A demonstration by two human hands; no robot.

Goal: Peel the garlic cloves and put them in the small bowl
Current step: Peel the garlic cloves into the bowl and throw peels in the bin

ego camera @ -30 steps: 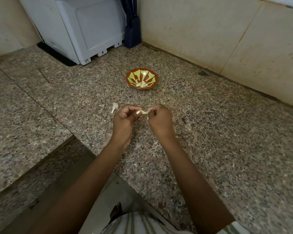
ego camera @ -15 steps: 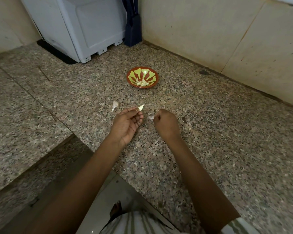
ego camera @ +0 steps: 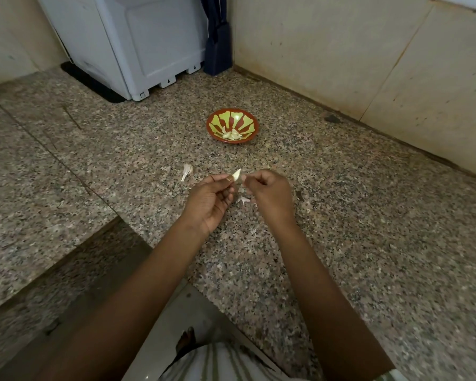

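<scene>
- The left hand [ego camera: 212, 199] is palm up, its fingers curled inward, and pinches a garlic clove [ego camera: 237, 176] between thumb tip and fingertips; the clove's pale pointed end sticks up and away from the person
- The right hand [ego camera: 270, 193] is knuckles up with its fingers curled, and thumb and forefinger are pinched together right against the clove's right side; whether they hold loose skin or the clove itself is too small to tell
- Both hands are raised a little above the speckled granite counter [ego camera: 368, 215], close together, with the clove between them
- Directly below the hands, a few whitish skin scraps [ego camera: 243, 199] lie on the stone
- Just left of the left hand's fingertips, a larger papery garlic piece [ego camera: 187, 171] lies on the counter, apart from the hand
- Farther out, beyond the hands, stands the small bowl [ego camera: 254, 125], red-brown with yellow-green petal shapes inside; it is upright and well apart from both hands
- Several peeled cloves [ego camera: 231, 135] lie in a heap at the near side of the bowl's bottom
- At the back left a white appliance [ego camera: 138, 42] stands on the counter, and a dark blue object [ego camera: 217, 50] stands upright in the corner beside it
- A beige wall [ego camera: 341, 50] runs along the counter's far and right edge
- At the lower edge a striped garment [ego camera: 217, 364] shows between the forearms
</scene>
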